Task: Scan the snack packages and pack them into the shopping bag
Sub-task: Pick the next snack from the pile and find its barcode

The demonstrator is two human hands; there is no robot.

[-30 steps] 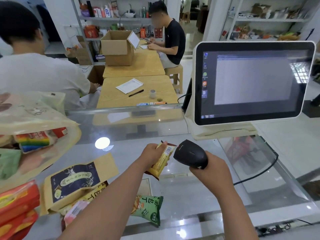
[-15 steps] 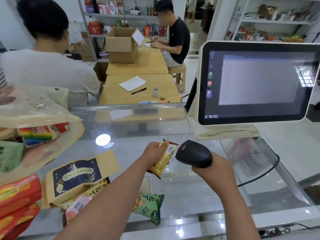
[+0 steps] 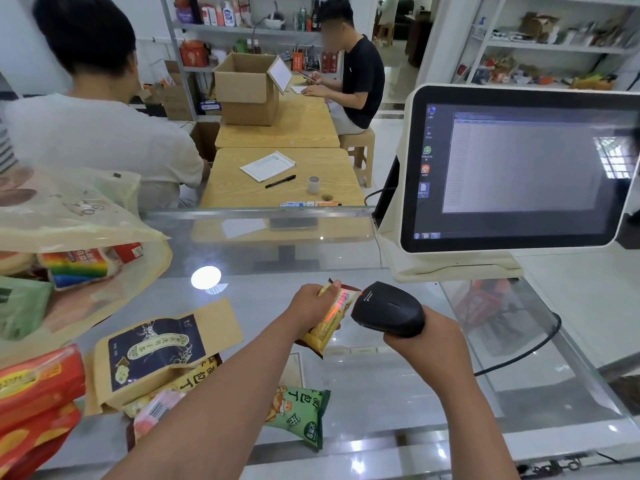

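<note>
My left hand (image 3: 313, 304) grips a small yellow snack packet (image 3: 329, 327) above the glass counter (image 3: 398, 403), its barcode facing right and lit red. My right hand (image 3: 420, 336) holds a black barcode scanner (image 3: 389, 310) aimed at that barcode, a few centimetres away. A translucent shopping bag (image 3: 86, 216) lies open at the left with a rainbow-coloured pack (image 3: 78, 268) and other snacks inside. On the counter lie a brown-and-navy pouch (image 3: 156, 351), a green packet (image 3: 304, 417), a pink packet (image 3: 156, 410) and red packs (image 3: 38, 393).
A white point-of-sale screen (image 3: 516, 168) stands at the right on the counter, and the scanner's cable (image 3: 530, 348) runs across the glass. Behind the counter are wooden tables (image 3: 277, 181), a cardboard box (image 3: 247, 88), shelves and two seated people.
A red scan light now falls on the packet's barcode. Both hands have kept almost the same place, and the view has shifted slightly.
</note>
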